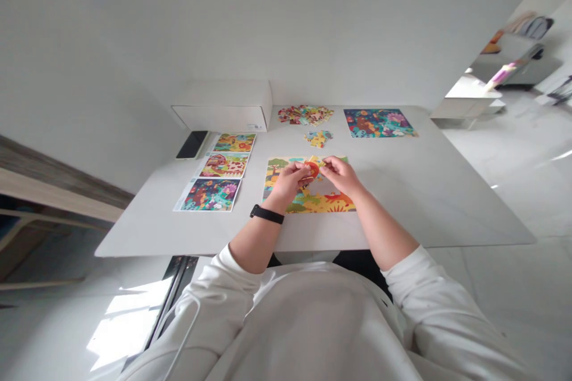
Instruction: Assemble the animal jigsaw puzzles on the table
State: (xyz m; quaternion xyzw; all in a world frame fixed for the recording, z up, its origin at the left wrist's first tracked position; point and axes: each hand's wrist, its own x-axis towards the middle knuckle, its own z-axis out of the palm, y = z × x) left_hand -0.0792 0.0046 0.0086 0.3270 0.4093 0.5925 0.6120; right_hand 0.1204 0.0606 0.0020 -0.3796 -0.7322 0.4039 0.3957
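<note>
Above a partly assembled jigsaw puzzle [308, 205], my two hands are close together. My left hand [291, 181] is closed on joined puzzle pieces [314, 168] with an orange-red, rounded picture. The fingers of my right hand [342, 175] pinch a small yellow puzzle piece [322, 164] at the right edge of the orange ones. Whether the two are locked together I cannot tell. Trees show along the puzzle's upper left, and an orange animal and green plants along its bottom. My hands and forearms hide part of its middle.
Beyond my hands lie a few loose yellow and blue pieces [318, 139] and a larger multicoloured pile [305, 114]. A dark-blue finished puzzle [379, 123] lies at the back right. Three picture cards [230, 165], a phone [192, 144] and a white box [221, 116] are on the left.
</note>
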